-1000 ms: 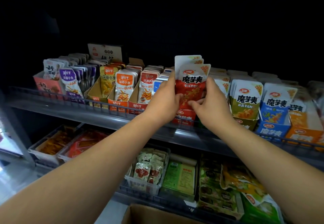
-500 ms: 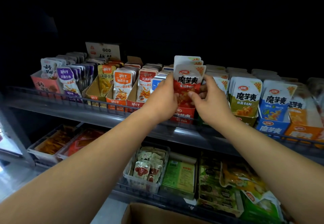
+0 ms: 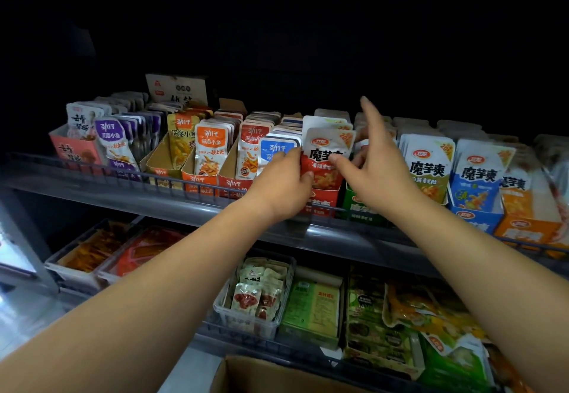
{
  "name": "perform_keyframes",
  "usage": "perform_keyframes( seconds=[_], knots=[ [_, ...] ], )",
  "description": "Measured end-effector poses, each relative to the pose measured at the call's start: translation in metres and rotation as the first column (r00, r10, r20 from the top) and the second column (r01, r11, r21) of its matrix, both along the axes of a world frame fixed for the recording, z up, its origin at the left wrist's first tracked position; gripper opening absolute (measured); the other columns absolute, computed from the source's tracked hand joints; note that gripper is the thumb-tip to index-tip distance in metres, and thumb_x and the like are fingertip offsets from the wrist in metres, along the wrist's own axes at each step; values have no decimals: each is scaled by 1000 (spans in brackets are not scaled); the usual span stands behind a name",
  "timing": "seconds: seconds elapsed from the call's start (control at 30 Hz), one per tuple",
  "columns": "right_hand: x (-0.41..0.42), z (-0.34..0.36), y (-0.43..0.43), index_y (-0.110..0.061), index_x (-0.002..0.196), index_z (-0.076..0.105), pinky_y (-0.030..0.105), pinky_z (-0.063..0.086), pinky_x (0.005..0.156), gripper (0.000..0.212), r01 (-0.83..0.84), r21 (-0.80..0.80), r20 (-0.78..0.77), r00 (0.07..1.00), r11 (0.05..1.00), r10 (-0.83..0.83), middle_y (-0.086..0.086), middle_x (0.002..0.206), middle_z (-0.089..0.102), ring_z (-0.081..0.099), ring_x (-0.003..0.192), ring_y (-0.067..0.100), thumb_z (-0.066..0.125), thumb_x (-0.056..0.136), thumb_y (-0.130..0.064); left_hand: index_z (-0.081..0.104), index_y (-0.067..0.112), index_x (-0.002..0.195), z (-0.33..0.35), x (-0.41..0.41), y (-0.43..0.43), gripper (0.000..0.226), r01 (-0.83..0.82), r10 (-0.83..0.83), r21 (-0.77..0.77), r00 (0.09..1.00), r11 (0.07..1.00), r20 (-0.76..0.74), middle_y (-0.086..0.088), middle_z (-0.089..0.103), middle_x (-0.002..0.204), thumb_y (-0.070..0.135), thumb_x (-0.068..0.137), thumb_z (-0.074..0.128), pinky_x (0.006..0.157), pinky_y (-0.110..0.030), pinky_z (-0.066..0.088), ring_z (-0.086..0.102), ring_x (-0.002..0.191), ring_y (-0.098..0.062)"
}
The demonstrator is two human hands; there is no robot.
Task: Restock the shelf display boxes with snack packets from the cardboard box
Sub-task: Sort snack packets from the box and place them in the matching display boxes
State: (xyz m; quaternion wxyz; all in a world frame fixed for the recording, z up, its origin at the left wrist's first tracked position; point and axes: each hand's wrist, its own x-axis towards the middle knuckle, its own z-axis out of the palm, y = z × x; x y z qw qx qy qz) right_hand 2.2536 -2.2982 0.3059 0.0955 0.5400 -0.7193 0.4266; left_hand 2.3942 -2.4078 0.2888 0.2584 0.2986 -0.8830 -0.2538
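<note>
At the centre of the frame, the left hand gripped the left edge of the red snack packets, thumb on the front one. They stood upright in the red display box on the upper shelf. The right hand was open, forefinger straight up, thumb at the packets' right edge. The cardboard box showed at the bottom edge.

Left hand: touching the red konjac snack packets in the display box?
Touching. The head view shows the left hand with its thumb lying on the front of the red konjac snack packets and its fingers at their left edge.
</note>
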Motion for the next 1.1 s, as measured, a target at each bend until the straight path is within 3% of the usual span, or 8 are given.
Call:
perform_keyframes(
  seconds=[0.17, 0.23, 0.33, 0.47, 0.6, 0.7, 0.93, 1.1],
  knots=[
    [0, 8, -7, -32, 157, 14, 37, 48, 97, 77, 55, 212, -230, 973, 976, -5, 9, 147, 43, 52, 126, 25, 61, 97, -37, 42, 22, 145, -13, 1, 5, 52, -36, 32, -72, 998, 997, -53, -4, 55, 127, 26, 98, 65, 94, -37, 53, 59, 112, -22],
    [1, 9, -11, -28, 156, 16, 41, 51, 93, 75, 108, 265, -290, 957, 958, -28, 10, 143, 45, 51, 126, 28, 60, 96, -40, 46, 23, 144, -16, 0, 6, 47, -58, 54, -46, 995, 997, -89, -3, 55, 124, 28, 99, 63, 93, -34, 51, 58, 108, -19],
    [4, 11, -12, -21, 152, 24, 39, 49, 92, 78, 138, 244, -315, 947, 960, -56, 9, 143, 45, 49, 128, 28, 67, 90, -41, 52, 26, 139, -17, -2, 8, 41, -60, 69, 48, 977, 997, -201, 0, 63, 121, 30, 99, 62, 96, -44, 56, 62, 109, -19],
    [8, 2, -10, -26, 155, 15, 35, 50, 82, 86, 97, 183, -291, 956, 978, -40, 9, 145, 48, 60, 114, 28, 70, 91, -42, 56, 29, 133, -18, -1, 10, 37, -60, 76, 74, 969, 995, -237, 0, 66, 115, 30, 97, 64, 90, -46, 59, 66, 103, -19],
    [1, 2, -9, -34, 157, 14, 42, 50, 97, 82, 120, 231, -309, 950, 965, -44, 9, 145, 48, 51, 128, 30, 63, 93, -49, 57, 27, 136, -24, -1, 9, 44, -80, 92, 69, 978, 994, -189, -1, 67, 116, 37, 94, 67, 89, -45, 60, 68, 102, -19],
    [2, -4, -4, -35, 157, 13, 40, 49, 93, 77, 132, 251, -363, 931, 959, -33, 8, 136, 54, 50, 126, 28, 56, 96, -52, 64, 24, 130, -24, -2, 10, 35, -92, 107, 85, 976, 992, -188, -2, 66, 113, 33, 96, 67, 90, -44, 59, 67, 98, -19],
    [-3, -10, -12, -31, 155, 23, 37, 46, 98, 78, 86, 182, -206, 977, 980, -47, 8, 142, 54, 52, 129, 27, 67, 92, -46, 68, 22, 130, -25, -3, 10, 34, -98, 114, 91, 974, 991, -195, -4, 67, 114, 33, 98, 66, 87, -36, 59, 68, 95, -18],
    [-4, -6, -21, -28, 156, 23, 36, 44, 102, 81, 64, 199, -124, 991, 978, -40, 12, 146, 51, 52, 129, 29, 71, 91, -37, 69, 16, 130, -22, 0, 12, 33, -98, 109, 68, 976, 993, -187, 1, 75, 101, 27, 100, 65, 83, -33, 60, 70, 88, -10]
  ],
)
